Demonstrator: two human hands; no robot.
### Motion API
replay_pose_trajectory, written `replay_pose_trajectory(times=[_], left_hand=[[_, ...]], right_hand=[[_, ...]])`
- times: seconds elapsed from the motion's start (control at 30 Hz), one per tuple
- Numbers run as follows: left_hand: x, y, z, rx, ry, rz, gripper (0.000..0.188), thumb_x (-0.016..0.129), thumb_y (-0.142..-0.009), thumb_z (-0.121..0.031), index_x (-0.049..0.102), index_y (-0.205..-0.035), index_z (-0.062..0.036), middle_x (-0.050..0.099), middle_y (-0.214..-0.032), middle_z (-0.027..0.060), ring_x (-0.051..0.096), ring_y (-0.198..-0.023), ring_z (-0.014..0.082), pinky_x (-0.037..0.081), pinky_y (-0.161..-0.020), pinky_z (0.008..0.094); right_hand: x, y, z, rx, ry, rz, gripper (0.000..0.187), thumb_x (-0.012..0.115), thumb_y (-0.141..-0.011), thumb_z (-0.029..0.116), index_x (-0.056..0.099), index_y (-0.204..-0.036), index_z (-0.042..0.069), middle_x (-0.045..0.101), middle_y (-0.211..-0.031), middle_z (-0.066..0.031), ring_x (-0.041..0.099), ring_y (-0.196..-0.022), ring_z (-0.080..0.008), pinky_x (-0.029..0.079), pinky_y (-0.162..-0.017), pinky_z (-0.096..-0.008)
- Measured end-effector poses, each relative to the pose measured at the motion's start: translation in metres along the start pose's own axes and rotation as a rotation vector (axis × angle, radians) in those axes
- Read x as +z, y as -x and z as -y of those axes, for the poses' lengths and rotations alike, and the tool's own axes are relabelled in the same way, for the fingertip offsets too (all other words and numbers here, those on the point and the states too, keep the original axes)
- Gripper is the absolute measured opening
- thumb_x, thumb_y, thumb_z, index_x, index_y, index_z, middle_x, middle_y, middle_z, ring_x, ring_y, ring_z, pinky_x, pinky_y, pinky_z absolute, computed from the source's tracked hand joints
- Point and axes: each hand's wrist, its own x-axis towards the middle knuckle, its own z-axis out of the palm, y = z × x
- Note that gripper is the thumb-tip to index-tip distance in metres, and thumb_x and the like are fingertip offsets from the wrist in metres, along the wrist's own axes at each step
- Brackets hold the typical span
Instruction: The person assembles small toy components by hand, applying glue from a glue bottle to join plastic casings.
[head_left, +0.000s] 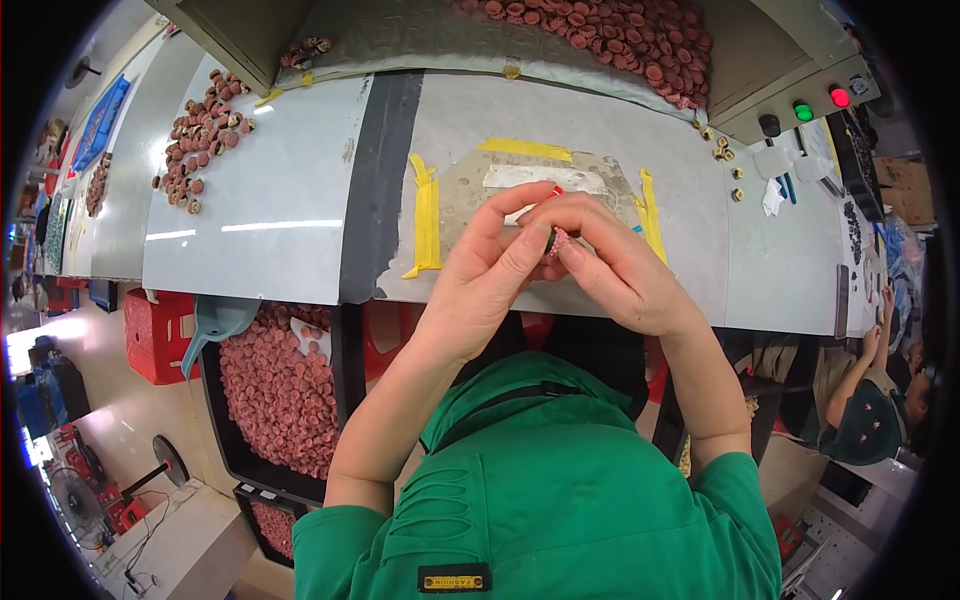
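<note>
My left hand (492, 258) and my right hand (622, 268) meet above the near part of the work table. Between their fingertips is a small round pink bumpy piece (561, 241) with a dark side. Thumbs and forefingers of both hands are closed on it, so much of it is hidden. Under the hands lies a worn, stained sheet (460, 205) with a white strip across it, fixed down by yellow tape (428, 225). Many similar pink round pieces (200, 140) lie loose on the table's left part, some showing dark or pale rims.
A heap of pink pieces (640, 40) fills the machine's opening at the back. Red and green lights (803, 110) sit on its right side. A black crate (215, 410) of pink pieces, a blue-grey scoop (222, 322) and a red basket (160, 335) are at left. Another person (870, 410) sits far right.
</note>
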Motion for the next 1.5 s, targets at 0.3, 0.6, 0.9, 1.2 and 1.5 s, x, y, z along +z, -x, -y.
replay_pose_trajectory(times=[0.3,0.6,0.9,1.2,1.5], left_hand=[[-0.066,-0.01,-0.054,0.667,-1.472,-0.136,0.025,0.064,-0.083,-0.01,0.062,-0.108,-0.0047,0.064,-0.094,0.009,0.06,-0.089,0.0252,0.047,-0.08,0.0354],[-0.22,-0.023,-0.176,0.872,-2.209,-0.709,0.015,0.068,-0.079,-0.014,0.067,-0.094,-0.012,0.062,-0.099,0.0036,0.054,-0.102,0.0252,0.043,-0.087,0.0382],[-0.108,-0.164,-0.094,0.807,-1.811,-0.383,0.029,0.064,-0.078,-0.016,0.065,-0.107,-0.0132,0.059,-0.11,0.0123,0.058,-0.103,0.0303,0.05,-0.085,0.0396],[-0.099,-0.243,-0.08,0.533,-1.699,-0.195,0.027,0.063,-0.084,-0.03,0.064,-0.102,-0.0109,0.066,-0.098,0.015,0.064,-0.091,0.0332,0.051,-0.081,0.0424],[-0.116,-0.223,-0.094,0.759,-1.804,-0.276,0.013,0.062,-0.081,-0.019,0.065,-0.092,-0.0137,0.065,-0.094,0.0116,0.063,-0.087,0.0326,0.051,-0.074,0.0428]], right_hand=[[-0.06,0.048,-0.021,0.037,0.511,-0.428,0.031,0.049,-0.093,0.011,0.054,-0.123,0.005,0.054,-0.122,-0.0083,0.052,-0.107,-0.0196,0.041,-0.089,-0.0305],[-0.173,0.105,-0.097,0.252,1.003,-0.77,0.028,0.054,-0.095,0.013,0.057,-0.121,0.006,0.056,-0.105,-0.0072,0.049,-0.075,-0.013,0.043,-0.067,-0.0246],[-0.166,0.096,-0.099,0.19,0.919,-0.79,0.018,0.055,-0.093,0.008,0.058,-0.11,0.001,0.058,-0.095,-0.0068,0.051,-0.073,-0.0128,0.044,-0.069,-0.0246],[-0.103,0.079,-0.048,0.265,0.647,-0.645,0.017,0.063,-0.087,0.007,0.057,-0.102,0.002,0.059,-0.086,-0.0057,0.056,-0.077,-0.015,0.047,-0.072,-0.0271],[-0.097,0.055,-0.033,0.163,0.741,-0.496,0.012,0.06,-0.084,0.002,0.059,-0.096,0.001,0.058,-0.096,-0.0121,0.06,-0.086,-0.0262,0.049,-0.076,-0.0329]])
